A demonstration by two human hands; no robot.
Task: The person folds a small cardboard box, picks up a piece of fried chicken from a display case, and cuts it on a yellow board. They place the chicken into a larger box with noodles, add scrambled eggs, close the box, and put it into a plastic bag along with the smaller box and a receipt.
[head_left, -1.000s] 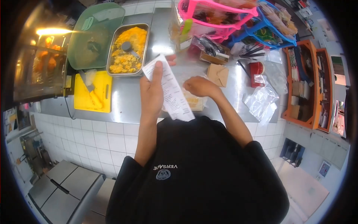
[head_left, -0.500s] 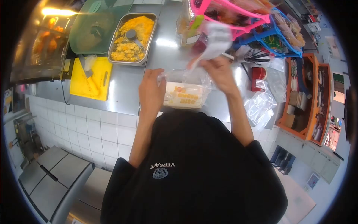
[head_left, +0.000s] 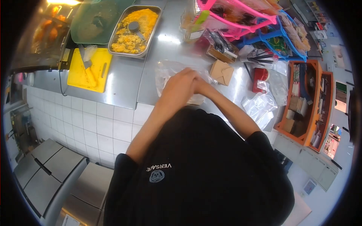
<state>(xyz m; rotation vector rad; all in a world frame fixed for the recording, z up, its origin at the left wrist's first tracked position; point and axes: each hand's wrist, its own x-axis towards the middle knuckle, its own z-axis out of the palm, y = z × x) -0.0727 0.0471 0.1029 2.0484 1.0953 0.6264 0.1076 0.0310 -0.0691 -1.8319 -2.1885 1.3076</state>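
Note:
My left hand (head_left: 178, 85) and my right hand (head_left: 199, 85) meet over a clear plastic bag (head_left: 163, 69) on the steel counter. Both hands look closed on the bag, though the fingertips are largely hidden behind the knuckles. Beneath them, in the bag, sits a pale food box (head_left: 197, 100), of which only a bit of the near edge shows. Just right of my right hand stands a small brown carton (head_left: 221, 72), apart from it.
At left lie a yellow cutting board (head_left: 80, 77) with a knife (head_left: 88, 71) and a metal tray (head_left: 111, 49) of yellow food. Pink (head_left: 241, 26) and blue (head_left: 269, 35) baskets fill the back right. A red box (head_left: 259, 80) and loose plastic bags (head_left: 259, 107) lie at right.
My right hand has come down and left to meet my left hand over the bag. The white paper it held is out of sight. My hands now cover the box's printed top.

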